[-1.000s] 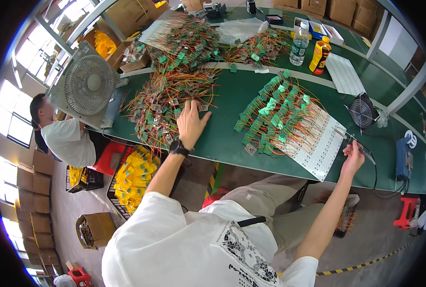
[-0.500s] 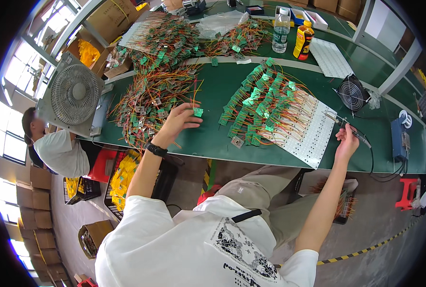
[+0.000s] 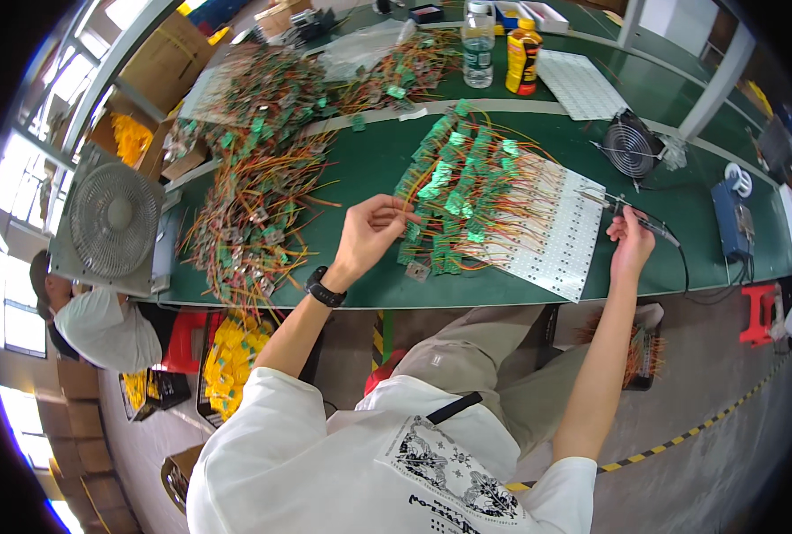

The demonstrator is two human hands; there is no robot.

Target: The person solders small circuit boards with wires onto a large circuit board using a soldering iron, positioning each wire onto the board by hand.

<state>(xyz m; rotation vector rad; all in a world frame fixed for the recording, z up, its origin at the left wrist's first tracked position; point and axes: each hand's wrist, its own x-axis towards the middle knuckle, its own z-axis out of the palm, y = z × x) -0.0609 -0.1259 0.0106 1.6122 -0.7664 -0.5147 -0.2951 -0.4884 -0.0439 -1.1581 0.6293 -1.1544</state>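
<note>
One view only, head camera, looking down on a long green work table (image 3: 360,169).

Item: left hand (image 3: 367,233), black watch on the wrist. It has come away from the tangled heap of orange-and-red leads with small green boards (image 3: 245,214), where it was pressed flat a second ago, and now hangs over bare table between that heap and the white panel. Thumb and forefinger are pinched on one thin orange-wired lead (image 3: 407,214); whether a small green board hangs from it cannot be told at this size. Judged: a single piece has been picked from the supply heap and carried toward the work area.

Item: right hand (image 3: 631,245). Closed around a slim black soldering iron (image 3: 638,216), its cable trailing off to the right; tip pointing left toward the panel's edge. Position nearly unchanged over the last second, so it reads as waiting on the left hand.

Item: white perforated panel (image 3: 552,249), lying tilted between the two hands, its left half covered by rows of green boards with orange leads (image 3: 458,191) already laid on.

Items about: small black fan (image 3: 629,147) beyond the right hand; blue power unit (image 3: 732,218) further right; large grey fan (image 3: 111,222) at the table's left end; clear water bottle (image 3: 478,40) and orange bottle (image 3: 522,58) at the far side.

Second person: seated low at left, white top (image 3: 102,329), hands not in view.
</note>
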